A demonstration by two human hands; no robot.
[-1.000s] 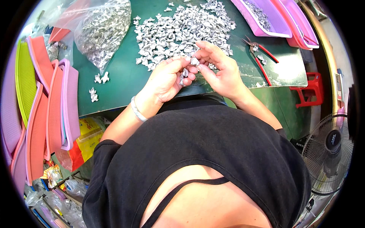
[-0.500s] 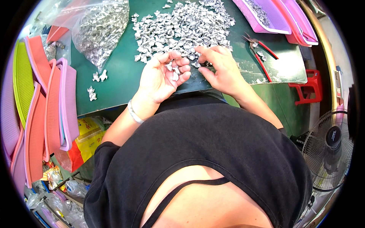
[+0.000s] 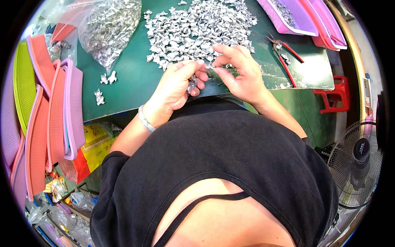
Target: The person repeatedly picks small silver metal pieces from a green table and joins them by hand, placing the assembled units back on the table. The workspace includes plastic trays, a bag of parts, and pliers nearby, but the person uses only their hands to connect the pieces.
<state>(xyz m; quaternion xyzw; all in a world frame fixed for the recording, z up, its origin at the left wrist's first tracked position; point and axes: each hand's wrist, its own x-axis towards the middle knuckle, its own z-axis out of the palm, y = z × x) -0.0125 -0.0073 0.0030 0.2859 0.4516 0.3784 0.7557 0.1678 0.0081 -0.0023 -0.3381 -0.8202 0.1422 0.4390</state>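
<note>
Scene: a person at a green tabletop [image 3: 123, 88], seen from overhead, working at the near edge of a heap of small silver pieces [image 3: 197, 29].
Left hand [image 3: 177, 86]: curled, a few silver pieces gathered in its palm and fingers.
Right hand [image 3: 240, 72]: fingertips pinching a single piece at the heap's edge, just beside the left hand.
Step in hand: seemingly sorting, pieces picked one by one from the heap.
Next move: likely calls for a fine pinch that lifts one piece without dragging its neighbours.
Nearby: red-handled pliers [image 3: 284, 51] to the right, a clear bag of pieces [image 3: 107, 26] to the left, stacked trays [image 3: 49, 115].
Hard to make out: the pieces' exact shape; the palm's contents are mostly covered.
</note>
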